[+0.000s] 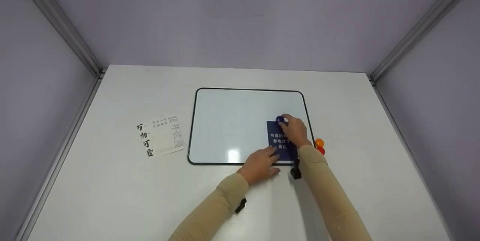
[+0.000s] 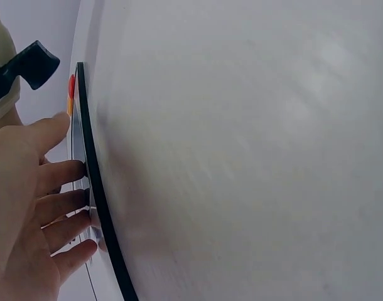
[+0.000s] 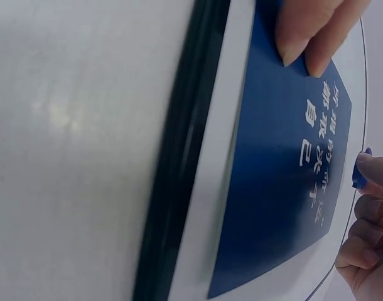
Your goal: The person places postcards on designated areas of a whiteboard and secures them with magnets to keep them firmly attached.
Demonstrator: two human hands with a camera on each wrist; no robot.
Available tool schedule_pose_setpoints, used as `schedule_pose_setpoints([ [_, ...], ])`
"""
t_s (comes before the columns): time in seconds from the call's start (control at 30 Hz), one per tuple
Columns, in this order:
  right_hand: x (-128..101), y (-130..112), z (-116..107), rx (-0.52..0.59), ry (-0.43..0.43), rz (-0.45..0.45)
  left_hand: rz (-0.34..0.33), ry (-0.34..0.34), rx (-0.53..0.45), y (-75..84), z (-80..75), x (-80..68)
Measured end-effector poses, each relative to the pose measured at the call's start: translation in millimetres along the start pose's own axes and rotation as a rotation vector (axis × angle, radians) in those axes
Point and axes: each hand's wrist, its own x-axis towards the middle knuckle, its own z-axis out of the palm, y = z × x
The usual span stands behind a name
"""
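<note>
A dark blue card with white characters lies on the lower right of a black-framed whiteboard. My left hand rests its fingertips on the card's lower left part, fingers fairly straight. At the card's top edge my right hand pinches a blue round magnet between thumb and fingers. The right wrist view shows the magnet from the side; whether it touches the card cannot be told. Part of the lettering is hidden under the right hand in the head view.
Left of the board lie sheets of pale paper with black handwriting. Just past the board's right edge sit an orange round piece and a red round piece. Walls enclose the white table at the back and sides.
</note>
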Motion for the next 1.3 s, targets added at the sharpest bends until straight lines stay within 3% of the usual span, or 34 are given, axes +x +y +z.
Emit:
schedule_pose_setpoints([
  [0.77,1.2,-2.5,4.3,-0.010,-0.044,0.060,0.000,0.008,-0.023,-1.3,0.1,0.0],
  [1.3,-0.5,-1.6,3.9,0.003,-0.031,0.039,-0.005,0.004,0.048,0.6,0.1,1.2],
])
